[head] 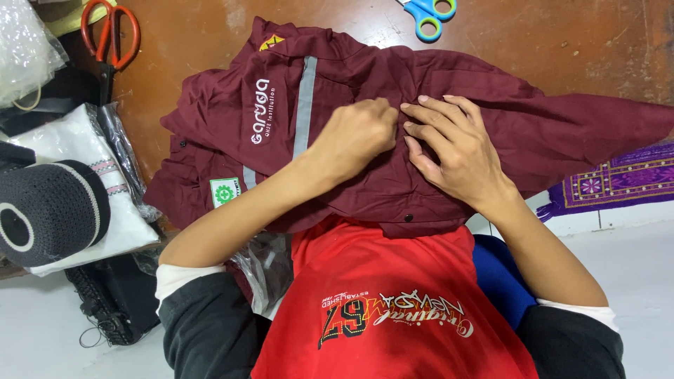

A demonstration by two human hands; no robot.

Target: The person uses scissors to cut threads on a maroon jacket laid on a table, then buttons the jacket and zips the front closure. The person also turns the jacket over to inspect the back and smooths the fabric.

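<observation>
Brown, scuffed worktop point(562, 42) filled the view as I watched through the head camera, with a maroon work shirt point(337, 98) spread over its middle, a grey reflective stripe running down it. My left hand point(354, 133) sat on the shirt's centre, its fingers point(385, 119) curled shut and pinching a fold of the cloth. My right hand point(456, 151) lay just beside it, fingers spread flat and pressing the fabric down, gripping nothing. Orange scissors point(109, 35) lay at the far left corner, blue scissors point(428, 14) at the far edge. A black cap point(49, 210) rested on folded white cloth point(77, 140) at my left, and a purple patterned mat point(618, 179) lay at my right.
</observation>
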